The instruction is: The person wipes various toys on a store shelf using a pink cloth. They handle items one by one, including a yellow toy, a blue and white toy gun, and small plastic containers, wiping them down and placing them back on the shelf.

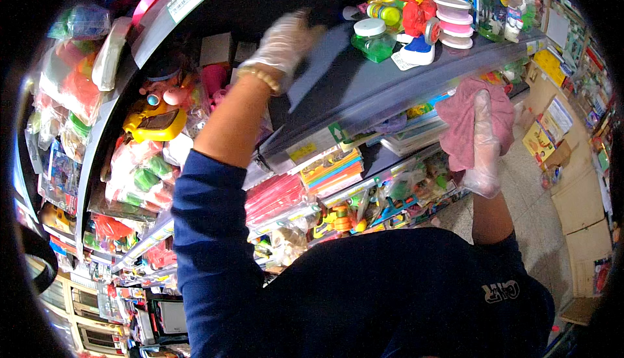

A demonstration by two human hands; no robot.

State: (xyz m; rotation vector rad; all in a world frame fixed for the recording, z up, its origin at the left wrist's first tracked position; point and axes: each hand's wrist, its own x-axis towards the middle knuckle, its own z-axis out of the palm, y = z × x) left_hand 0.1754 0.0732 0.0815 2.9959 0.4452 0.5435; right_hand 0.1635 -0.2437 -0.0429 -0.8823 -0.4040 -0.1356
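My right hand (481,133), in a clear plastic glove, holds a pink cloth (456,129) in front of the shelf's edge. The cloth hangs on both sides of the fingers. My left hand (285,43), also gloved and with a beaded bracelet (263,79) at the wrist, is raised over the left part of the dark shelf board (336,77). Motion blurs its fingers, and I cannot tell whether they hold anything. On the board's right part stand a green jar with a white lid (374,41), a red toy on a blue-and-white base (418,21) and a stack of pink tubs (454,24).
Clear bottles (514,11) stand at the shelf's far right end. Below are stacked coloured packs (334,168) and an orange toy (340,219). Bagged toys (146,177) and a yellow toy (156,121) fill the left shelves. Cardboard boxes (585,211) line the aisle floor (524,197).
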